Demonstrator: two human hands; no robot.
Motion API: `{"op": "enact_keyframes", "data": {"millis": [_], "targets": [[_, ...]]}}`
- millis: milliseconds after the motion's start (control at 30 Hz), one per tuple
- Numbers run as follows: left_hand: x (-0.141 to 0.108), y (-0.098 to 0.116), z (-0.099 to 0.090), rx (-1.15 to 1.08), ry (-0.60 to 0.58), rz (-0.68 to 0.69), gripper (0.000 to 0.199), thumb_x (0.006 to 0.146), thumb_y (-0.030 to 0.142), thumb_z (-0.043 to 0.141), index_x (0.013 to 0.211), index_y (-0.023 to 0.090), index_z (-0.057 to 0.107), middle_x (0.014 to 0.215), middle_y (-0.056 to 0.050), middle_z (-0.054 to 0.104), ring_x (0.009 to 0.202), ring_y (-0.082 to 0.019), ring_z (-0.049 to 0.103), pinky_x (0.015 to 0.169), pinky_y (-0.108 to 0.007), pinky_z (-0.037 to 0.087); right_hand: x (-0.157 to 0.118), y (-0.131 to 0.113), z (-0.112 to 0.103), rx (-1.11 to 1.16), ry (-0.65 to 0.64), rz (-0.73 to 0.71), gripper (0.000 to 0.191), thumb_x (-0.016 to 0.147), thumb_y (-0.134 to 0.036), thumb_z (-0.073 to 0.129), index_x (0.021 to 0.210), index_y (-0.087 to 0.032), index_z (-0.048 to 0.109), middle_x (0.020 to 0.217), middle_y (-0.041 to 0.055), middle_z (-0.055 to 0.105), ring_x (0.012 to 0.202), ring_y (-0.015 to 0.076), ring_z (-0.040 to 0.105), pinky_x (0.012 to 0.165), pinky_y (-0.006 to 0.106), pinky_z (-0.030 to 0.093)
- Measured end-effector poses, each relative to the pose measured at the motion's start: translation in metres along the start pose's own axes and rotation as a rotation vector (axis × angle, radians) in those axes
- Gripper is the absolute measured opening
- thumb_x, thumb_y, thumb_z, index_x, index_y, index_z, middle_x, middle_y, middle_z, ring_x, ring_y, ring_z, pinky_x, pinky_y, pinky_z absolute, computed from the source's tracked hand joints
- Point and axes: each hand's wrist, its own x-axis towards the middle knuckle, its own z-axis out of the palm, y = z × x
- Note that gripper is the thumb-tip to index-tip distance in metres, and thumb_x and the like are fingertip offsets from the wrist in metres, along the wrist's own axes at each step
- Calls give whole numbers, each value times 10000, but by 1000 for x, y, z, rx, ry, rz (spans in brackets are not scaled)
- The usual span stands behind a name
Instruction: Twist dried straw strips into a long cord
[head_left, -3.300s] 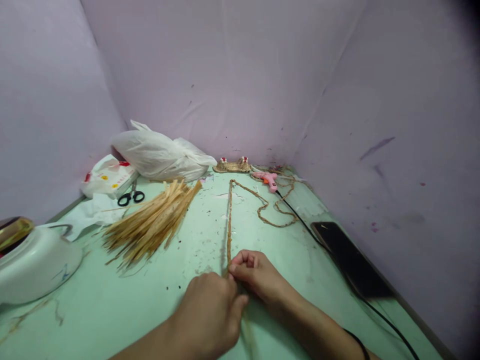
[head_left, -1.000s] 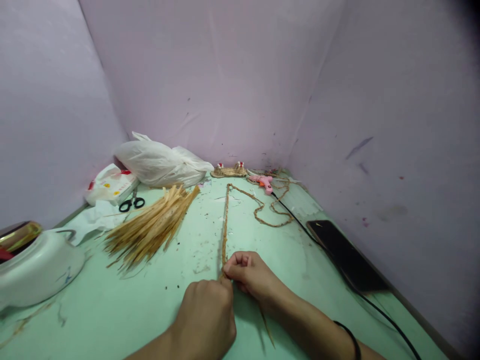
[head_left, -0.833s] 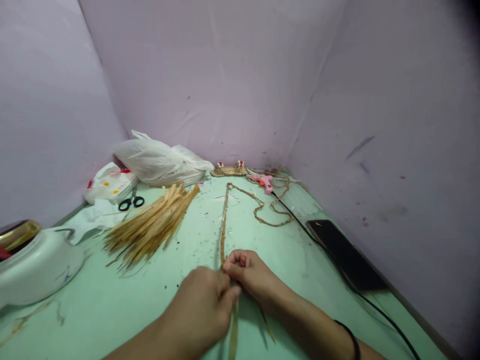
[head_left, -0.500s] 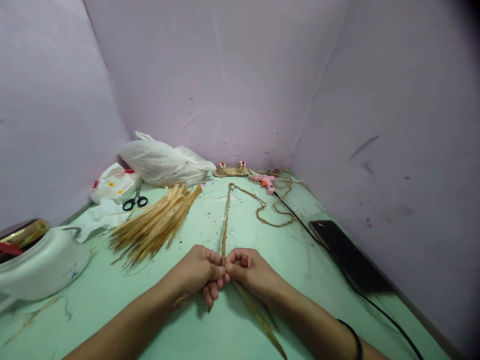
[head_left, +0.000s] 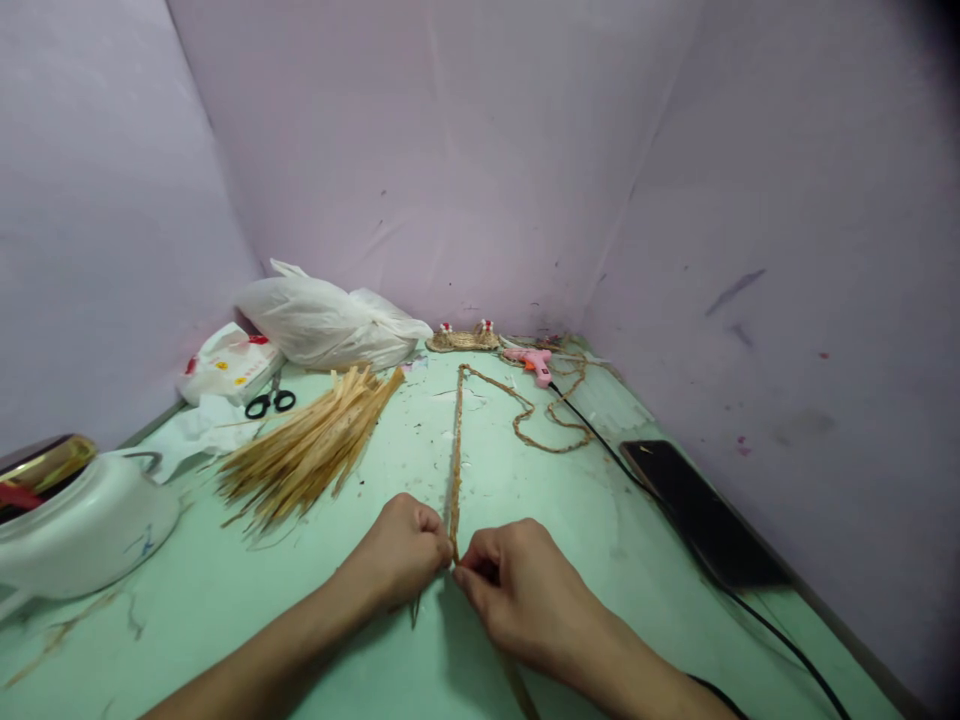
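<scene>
A thin brown cord (head_left: 457, 450) of twisted dry fibre runs straight toward me down the middle of the table. At its near end, my left hand (head_left: 409, 550) is closed, thumb and fingers pinching the cord from the left. My right hand (head_left: 517, 580) pinches the same end from the right, its fingertips almost touching the left ones. Below the right hand a flat fibre strip (head_left: 519, 688) trails toward the table's near edge, partly hidden by the hand. A short dark strand end pokes out under the left hand.
To the left lie a bundle of dry fibre strips (head_left: 319, 450), black-handled scissors (head_left: 271, 403) and a white container (head_left: 97, 530). A white plastic bag (head_left: 330, 320), a woven piece (head_left: 463, 341) and a pink glue gun (head_left: 531, 362) are at the back. A phone (head_left: 697, 510) and black cable lie right.
Both hands have come slightly nearer to me along the cord. My left hand's fingers have curled in, and my right hand has turned, its knuckles now upward.
</scene>
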Motion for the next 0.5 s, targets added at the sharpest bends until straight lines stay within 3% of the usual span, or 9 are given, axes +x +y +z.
{"op": "enact_keyframes", "data": {"millis": [167,267,367,500], "targets": [[0,-3,1,-157,-132,-8,114,508,189,416,404,162,454,304,39,370,240,-70,264,293,-204,152,-6,-1,13,-72,-11,-179,205,687,-193,454,566,-150,613,517,24,571,438,82,417,427,200,233],[3,-5,0,-139,-120,62,59,465,146,443,436,140,493,322,49,373,298,-49,274,335,-190,174,-4,0,12,-73,-30,-219,176,677,-182,470,579,-151,613,527,19,566,448,81,411,450,205,249],[2,-4,-3,-179,-118,73,14,446,132,481,441,130,494,345,52,379,346,-37,270,373,-188,182,3,3,4,63,-42,-101,203,683,-293,533,552,-150,593,483,0,515,451,83,396,444,205,250],[-2,2,-7,-253,-167,68,86,489,195,504,443,142,455,347,71,315,343,-29,221,391,-198,157,17,5,-6,495,36,151,188,691,-326,553,641,-145,540,576,-3,524,523,92,455,489,201,338]]}}
